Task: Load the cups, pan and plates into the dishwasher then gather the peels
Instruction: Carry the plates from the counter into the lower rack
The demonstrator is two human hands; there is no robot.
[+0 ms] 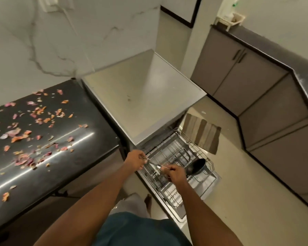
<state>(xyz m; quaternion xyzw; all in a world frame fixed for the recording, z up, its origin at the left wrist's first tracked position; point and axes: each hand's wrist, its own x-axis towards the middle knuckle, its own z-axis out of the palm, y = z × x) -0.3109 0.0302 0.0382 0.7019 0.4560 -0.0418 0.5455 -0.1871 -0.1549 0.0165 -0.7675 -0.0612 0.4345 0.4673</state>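
Hands meet over the pulled-out rack [178, 157] of the dishwasher [144, 96], seen from the head camera looking steeply down. The left hand [134, 161] has its fingers curled round the near wire rim of the rack, at the corner closest to the machine's body. The right hand [176, 174] is also curled, pinching a thin wire of the same rim a little further along; something small and pale sits between the two hands, too blurred to name. Both forearms reach forward from the bottom of the picture, over a teal shirt and a grey trouser leg, with a bare foot [148, 201] on the floor beside the open door.

In the rack, the black pan [196, 166] lies tilted on its side near the right-hand edge, just beyond the right hand, its inside facing the camera. The remaining rack shows only bare tines and wire. No cups or plates can be made out in the rack from this angle.

Left of the dishwasher runs a dark, glossy countertop [69, 157]. The peels [34, 128], pink, purple and orange scraps, lie scattered widely across it, thickest toward the left and middle, with a few stray bits near the front edge.

Beyond the rack, a striped mat [202, 134] lies on the pale floor. Grey cabinets [238, 71] with a dark top line the right side, and a marbled white wall [60, 41] rises behind the counter.
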